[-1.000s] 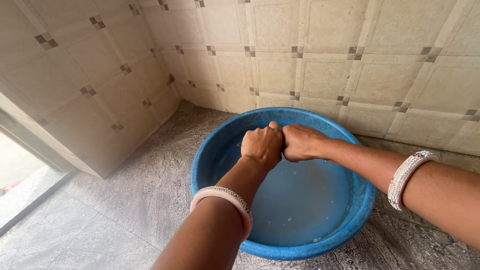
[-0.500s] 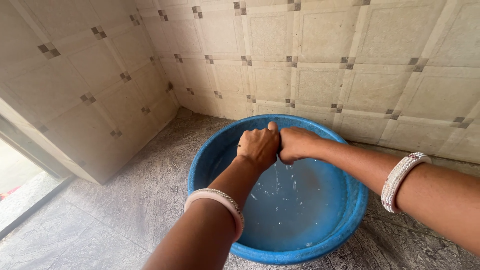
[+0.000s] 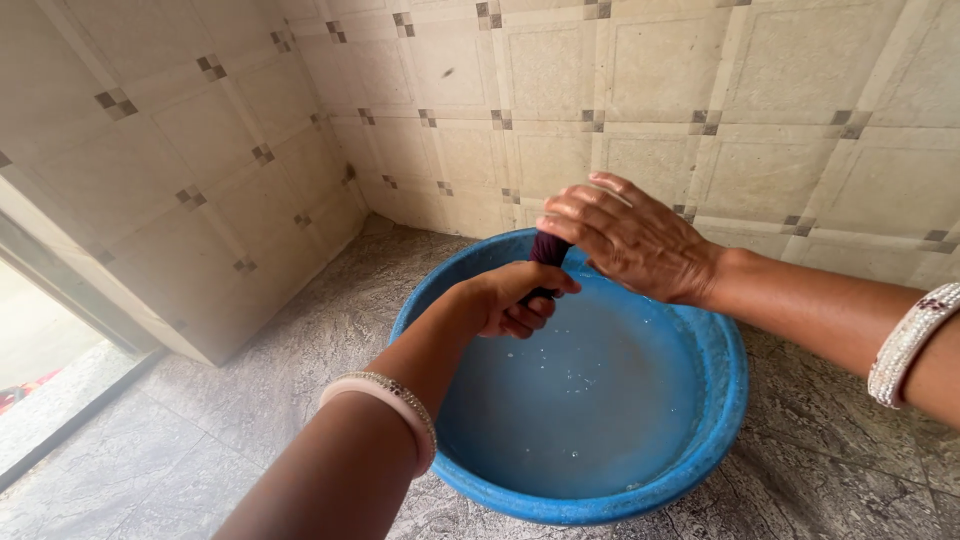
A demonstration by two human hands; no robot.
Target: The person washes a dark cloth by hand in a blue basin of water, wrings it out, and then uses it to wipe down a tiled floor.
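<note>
A round blue plastic tub with shallow water sits on the grey stone floor. Above its far side my left hand is closed around the lower end of a twisted dark purple cloth. My right hand rests over the cloth's upper end with its fingers loosened and partly spread; whether it still grips the cloth is unclear. Most of the cloth is hidden between the two hands. Both wrists wear pale bangles.
Tiled beige walls meet in a corner just behind the tub. An open doorway with a low threshold lies at the left. Grey speckled floor surrounds the tub.
The hands have come apart from a tight fist-to-fist twist. My right hand has lifted and loosened its fingers, and the purple cloth now shows between the hands.
</note>
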